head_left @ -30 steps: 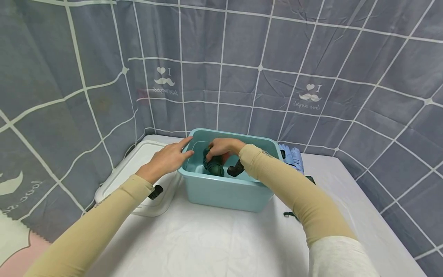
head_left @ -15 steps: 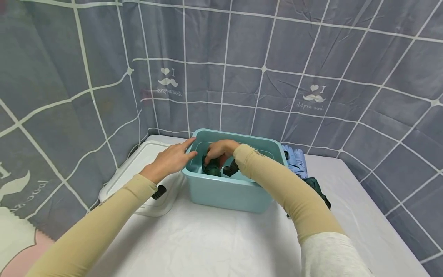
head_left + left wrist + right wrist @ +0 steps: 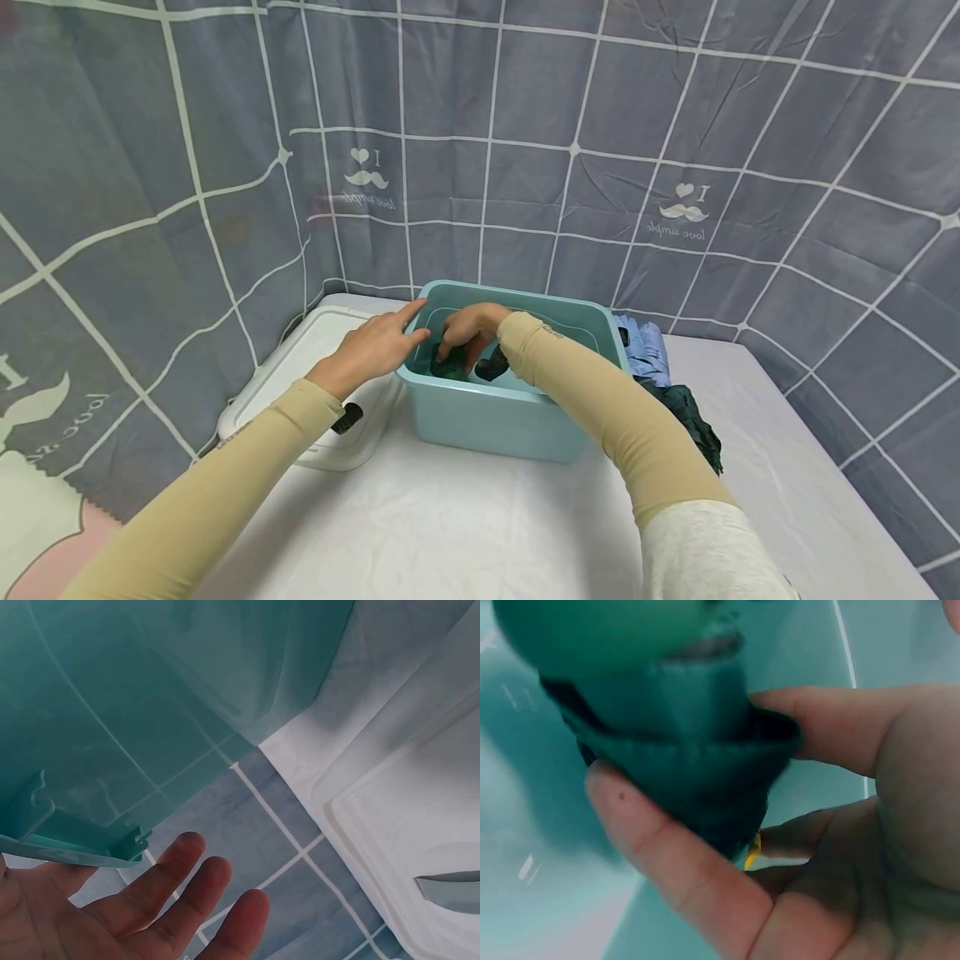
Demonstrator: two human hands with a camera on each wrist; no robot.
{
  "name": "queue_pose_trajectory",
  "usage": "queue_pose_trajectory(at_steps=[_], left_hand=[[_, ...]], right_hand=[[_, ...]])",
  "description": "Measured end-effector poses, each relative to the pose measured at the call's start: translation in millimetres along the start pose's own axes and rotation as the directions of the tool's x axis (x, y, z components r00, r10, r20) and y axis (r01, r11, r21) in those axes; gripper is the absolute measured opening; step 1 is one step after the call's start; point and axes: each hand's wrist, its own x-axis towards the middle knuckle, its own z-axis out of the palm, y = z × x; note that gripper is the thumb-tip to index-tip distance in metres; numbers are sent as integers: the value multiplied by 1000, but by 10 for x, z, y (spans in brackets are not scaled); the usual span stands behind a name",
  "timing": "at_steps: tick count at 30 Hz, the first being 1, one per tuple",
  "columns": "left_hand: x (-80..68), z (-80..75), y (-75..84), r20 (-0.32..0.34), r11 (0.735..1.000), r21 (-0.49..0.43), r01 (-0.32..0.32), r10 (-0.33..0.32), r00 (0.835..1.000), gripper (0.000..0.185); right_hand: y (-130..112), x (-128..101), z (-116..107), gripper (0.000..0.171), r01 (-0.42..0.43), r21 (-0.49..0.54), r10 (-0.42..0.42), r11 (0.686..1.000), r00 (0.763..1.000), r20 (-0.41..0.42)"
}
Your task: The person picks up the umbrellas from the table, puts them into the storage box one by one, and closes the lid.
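A teal plastic bin stands on the white table. My right hand reaches down inside it and grips a rolled dark green cloth, seen close up as a green bundle between thumb and fingers. A second dark rolled item lies beside it in the bin. My left hand rests with straight fingers on the bin's left rim; in the left wrist view its fingers spread under the rim, holding nothing.
A white lid with a dark latch lies left of the bin. Folded light blue cloth and dark green cloth sit to the bin's right. Grey checked curtain surrounds the table on three sides.
My right hand has pushed the green roll lower and toward the bin's left side. The left hand stays on the rim.
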Motion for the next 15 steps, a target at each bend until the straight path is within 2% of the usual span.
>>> queue_pose_trajectory(at_steps=[4,9,15], left_hand=[[8,8,-3,-9,1000,5,0,0,1000,66],[12,8,6,-11,1000,4,-1,1,1000,66],[8,11,9,-6,1000,9,1,-1,1000,65]], right_hand=[[27,-5,-8,52,13,44,-14,999,999,30],[52,-24,-37,73,19,63,-21,998,999,40],[71,-86,-75,76,19,17,-19,1000,999,30]])
